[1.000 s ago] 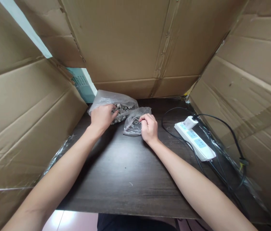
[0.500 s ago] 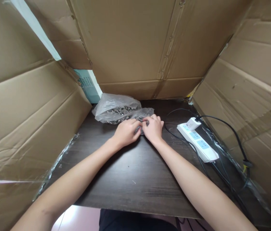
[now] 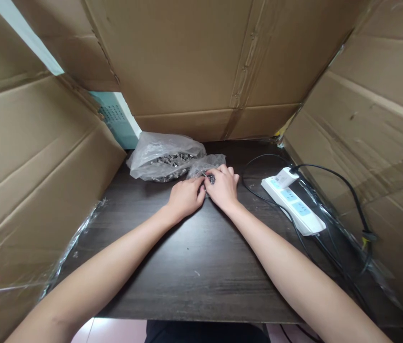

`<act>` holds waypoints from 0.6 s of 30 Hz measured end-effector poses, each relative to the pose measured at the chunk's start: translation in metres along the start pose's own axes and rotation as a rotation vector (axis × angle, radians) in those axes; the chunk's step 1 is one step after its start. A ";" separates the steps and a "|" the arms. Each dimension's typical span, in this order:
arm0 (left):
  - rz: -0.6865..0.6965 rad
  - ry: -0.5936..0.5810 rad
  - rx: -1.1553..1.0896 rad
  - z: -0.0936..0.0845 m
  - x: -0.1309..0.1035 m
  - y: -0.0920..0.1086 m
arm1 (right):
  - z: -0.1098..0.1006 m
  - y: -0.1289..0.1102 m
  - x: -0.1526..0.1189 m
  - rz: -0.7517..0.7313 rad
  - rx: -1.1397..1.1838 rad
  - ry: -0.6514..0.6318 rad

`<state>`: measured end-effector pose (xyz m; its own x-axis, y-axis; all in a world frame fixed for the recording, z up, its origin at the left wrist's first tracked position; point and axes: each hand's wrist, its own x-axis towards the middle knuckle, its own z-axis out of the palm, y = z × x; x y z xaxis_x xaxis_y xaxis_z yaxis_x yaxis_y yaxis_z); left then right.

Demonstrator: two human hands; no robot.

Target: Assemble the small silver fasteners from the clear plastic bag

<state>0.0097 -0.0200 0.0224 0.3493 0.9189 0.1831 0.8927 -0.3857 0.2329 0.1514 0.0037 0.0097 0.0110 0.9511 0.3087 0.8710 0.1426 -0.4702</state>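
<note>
A large clear plastic bag (image 3: 167,155) with many small dark metal parts lies at the back left of the dark table. Against its right side is a smaller clear bag (image 3: 217,160), also with small metal parts. My left hand (image 3: 186,196) is at the smaller bag's near edge, fingers curled and closed; whatever they grip is hidden. My right hand (image 3: 222,186) lies over the smaller bag, thumb and fingers closed around dark metal parts at its opening. The two hands' fingertips nearly meet.
A white power strip (image 3: 296,205) with a plugged-in white adapter (image 3: 286,177) lies on the right of the table (image 3: 194,267). Black cables (image 3: 344,183) loop around it. Cardboard walls (image 3: 183,57) stand at the back and both sides.
The view has shifted slightly. My left fingers have drawn closer together by the small bag, and my right hand has turned a little, with dark metal parts now showing beside its thumb.
</note>
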 end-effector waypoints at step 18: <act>-0.031 0.042 -0.104 0.002 0.002 -0.010 | 0.004 0.003 -0.001 -0.074 -0.001 0.035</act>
<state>0.0021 -0.0141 0.0189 0.3081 0.9271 0.2134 0.8678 -0.3659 0.3363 0.1523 0.0042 0.0048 -0.0366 0.9276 0.3717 0.8705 0.2123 -0.4441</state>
